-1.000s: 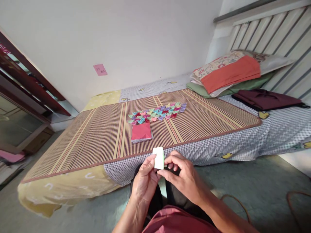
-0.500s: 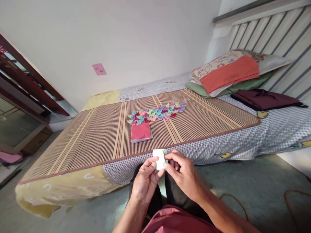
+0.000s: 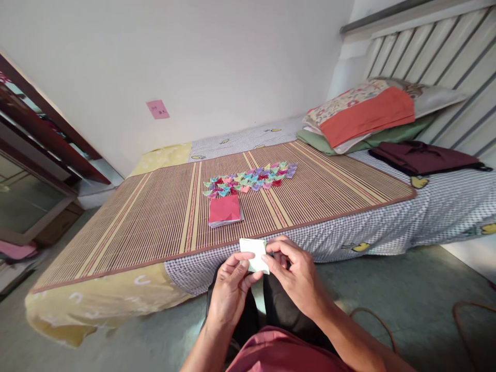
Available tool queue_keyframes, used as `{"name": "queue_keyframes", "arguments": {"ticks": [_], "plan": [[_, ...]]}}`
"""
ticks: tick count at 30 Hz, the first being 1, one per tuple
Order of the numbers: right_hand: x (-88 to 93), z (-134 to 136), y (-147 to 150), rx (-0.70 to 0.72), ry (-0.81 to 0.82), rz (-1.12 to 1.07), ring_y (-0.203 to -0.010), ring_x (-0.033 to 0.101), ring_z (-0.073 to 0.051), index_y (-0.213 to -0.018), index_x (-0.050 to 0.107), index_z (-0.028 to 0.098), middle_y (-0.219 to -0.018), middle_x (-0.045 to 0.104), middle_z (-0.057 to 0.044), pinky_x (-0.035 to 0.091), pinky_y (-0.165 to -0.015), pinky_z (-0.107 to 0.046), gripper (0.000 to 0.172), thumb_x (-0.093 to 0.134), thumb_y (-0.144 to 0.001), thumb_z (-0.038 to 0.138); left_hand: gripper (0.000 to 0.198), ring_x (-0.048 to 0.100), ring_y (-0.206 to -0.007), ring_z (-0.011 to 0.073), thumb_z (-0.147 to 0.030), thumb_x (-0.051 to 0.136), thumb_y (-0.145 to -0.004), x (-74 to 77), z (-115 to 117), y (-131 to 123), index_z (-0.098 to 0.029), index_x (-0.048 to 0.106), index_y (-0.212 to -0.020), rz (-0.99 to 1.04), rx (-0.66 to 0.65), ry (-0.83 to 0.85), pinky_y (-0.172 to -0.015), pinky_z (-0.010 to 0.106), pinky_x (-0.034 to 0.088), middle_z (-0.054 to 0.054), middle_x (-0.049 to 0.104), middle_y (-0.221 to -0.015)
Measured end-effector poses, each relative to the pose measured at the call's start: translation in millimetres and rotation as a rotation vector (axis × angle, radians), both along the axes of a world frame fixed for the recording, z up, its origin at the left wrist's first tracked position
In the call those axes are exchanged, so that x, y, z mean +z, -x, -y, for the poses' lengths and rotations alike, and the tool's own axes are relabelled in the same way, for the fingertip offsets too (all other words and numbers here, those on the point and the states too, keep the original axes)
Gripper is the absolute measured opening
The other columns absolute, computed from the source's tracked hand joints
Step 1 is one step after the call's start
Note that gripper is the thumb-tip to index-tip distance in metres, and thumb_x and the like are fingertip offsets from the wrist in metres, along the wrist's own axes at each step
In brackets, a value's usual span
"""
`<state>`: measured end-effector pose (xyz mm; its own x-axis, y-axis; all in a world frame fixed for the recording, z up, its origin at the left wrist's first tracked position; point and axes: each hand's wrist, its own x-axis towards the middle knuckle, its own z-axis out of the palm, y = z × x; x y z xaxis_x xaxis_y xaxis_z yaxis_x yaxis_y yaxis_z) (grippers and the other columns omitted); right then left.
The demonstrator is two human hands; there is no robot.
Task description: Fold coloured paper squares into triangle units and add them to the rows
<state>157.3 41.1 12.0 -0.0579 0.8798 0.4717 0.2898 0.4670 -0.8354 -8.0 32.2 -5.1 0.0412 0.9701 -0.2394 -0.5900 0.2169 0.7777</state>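
While both hands meet over the person's lap, a small pale square of paper (image 3: 253, 247) is held up between them, just in front of the near edge of the bed. The left hand (image 3: 229, 284) grips its left side, digits drawn close together, with one fingertip lying over the pale face and another just under the lower edge. The right hand (image 3: 294, 271) has its thumb on the paper's right side and its index finger curled at the upper right edge, the gap between them narrow; its remaining fingers are tucked and partly hidden. Beyond the paper, a stack of square sheets (image 3: 225, 209) with a red one on top rests on the striped mat (image 3: 155, 222). Just behind it stand rows of small, many-coloured folded paper pieces (image 3: 248, 180). Farther right lie piled pillows (image 3: 368, 116) and a folded maroon cloth (image 3: 424, 157).
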Motion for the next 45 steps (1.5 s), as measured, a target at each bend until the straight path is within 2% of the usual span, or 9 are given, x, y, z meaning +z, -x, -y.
{"name": "queue_keyframes", "arguments": {"ticks": [9,15,22,28,33,38,40,42,45], "plan": [[-3.5,-1.8,2.6,-0.019,0.056,-0.069,-0.059,0.051,-0.013,-0.082,0.063,0.021,-0.074,0.061,0.001,0.042,-0.056,-0.025,0.013,0.066,-0.095,0.023,0.027,0.072,-0.085,0.0147,-0.029,0.098,-0.067,1.6,1.1,-1.3,-0.014,0.083,-0.083,-0.030,0.028,-0.047,-0.082,0.025,0.066,0.004,0.077,-0.093],[-3.7,-2.3,3.7,-0.050,0.130,-0.149,-0.056,0.053,-0.013,-0.081,0.063,0.020,-0.067,0.061,0.002,0.045,-0.054,-0.024,0.015,0.069,-0.092,0.029,0.026,0.072,-0.081,0.0138,-0.028,0.097,-0.069,-2.6,3.5,-0.2,-0.015,0.085,-0.087,-0.045,0.036,-0.052,-0.082,0.026,0.066,0.004,0.078,-0.094],[-3.6,-3.4,4.0,-0.009,0.188,-0.273,-0.064,0.063,-0.015,-0.097,0.069,0.018,-0.076,0.069,-0.001,0.053,-0.058,-0.024,0.016,0.073,-0.089,0.031,0.031,0.075,-0.083,0.0153,-0.028,0.095,-0.071,-3.6,2.5,0.2,-0.015,0.086,-0.098,-0.042,0.017,-0.064,-0.080,0.026,0.066,0.006,0.081,-0.093],[0.0,-3.7,1.6,0.017,0.203,-0.239,-0.057,0.056,-0.013,-0.079,0.066,0.019,-0.066,0.063,0.001,0.046,-0.053,-0.023,0.020,0.071,-0.091,0.034,0.032,0.076,-0.081,0.0169,-0.028,0.096,-0.070,-3.9,3.8,-0.6,-0.015,0.086,-0.097,-0.080,0.006,-0.081,-0.077,0.025,0.065,0.007,0.083,-0.090],[-0.3,-3.2,1.6,0.001,0.187,-0.174,-0.053,0.049,-0.012,-0.075,0.061,0.020,-0.062,0.054,0.004,0.039,-0.049,-0.023,0.025,0.065,-0.095,0.034,0.029,0.072,-0.071,0.0142,-0.027,0.096,-0.070,-3.1,5.5,-1.6,-0.016,0.085,-0.094,-0.214,0.085,-0.139,-0.068,0.022,0.062,0.005,0.081,-0.085],[-0.2,-2.7,0.2,0.012,0.124,-0.037,-0.055,0.048,-0.012,-0.075,0.057,0.021,-0.063,0.052,0.004,0.038,-0.052,-0.024,0.026,0.058,-0.099,0.031,0.058,0.063,-0.055,0.0088,-0.026,0.094,-0.073,-1.7,2.6,0.5,-0.020,0.075,-0.128,-0.208,0.148,-0.136,-0.057,0.017,0.053,0.000,0.077,-0.076],[-0.2,-2.9,-0.5,0.038,0.098,0.010,-0.056,0.049,-0.012,-0.076,0.055,0.021,-0.063,0.052,0.004,0.039,-0.054,-0.024,0.026,0.056,-0.100,0.029,0.051,0.058,-0.051,0.0059,-0.026,0.095,-0.073,-2.0,0.2,2.2,-0.017,0.077,-0.120,-0.157,0.141,-0.096,-0.054,0.015,0.050,-0.003,0.073,-0.070],[-1.7,-3.7,-1.4,0.063,0.070,0.040,-0.056,0.049,-0.012,-0.076,0.053,0.022,-0.063,0.051,0.005,0.039,-0.054,-0.024,0.026,0.054,-0.101,0.027,0.035,0.056,-0.051,0.0043,-0.029,0.097,-0.070,-1.9,-2.2,4.4,-0.014,0.079,-0.096,-0.096,0.116,-0.046,-0.051,0.012,0.047,-0.003,0.070,-0.069],[-7.1,-5.9,-3.2,0.068,0.024,0.100,-0.057,0.051,-0.013,-0.077,0.051,0.023,-0.065,0.052,0.005,0.040,-0.056,-0.024,0.026,0.051,-0.103,0.026,0.033,0.061,-0.056,0.0075,-0.030,0.098,-0.068,0.7,-4.6,8.5,-0.012,0.073,-0.080,-0.044,0.036,0.042,-0.049,0.014,0.050,-0.001,0.069,-0.071]]}}
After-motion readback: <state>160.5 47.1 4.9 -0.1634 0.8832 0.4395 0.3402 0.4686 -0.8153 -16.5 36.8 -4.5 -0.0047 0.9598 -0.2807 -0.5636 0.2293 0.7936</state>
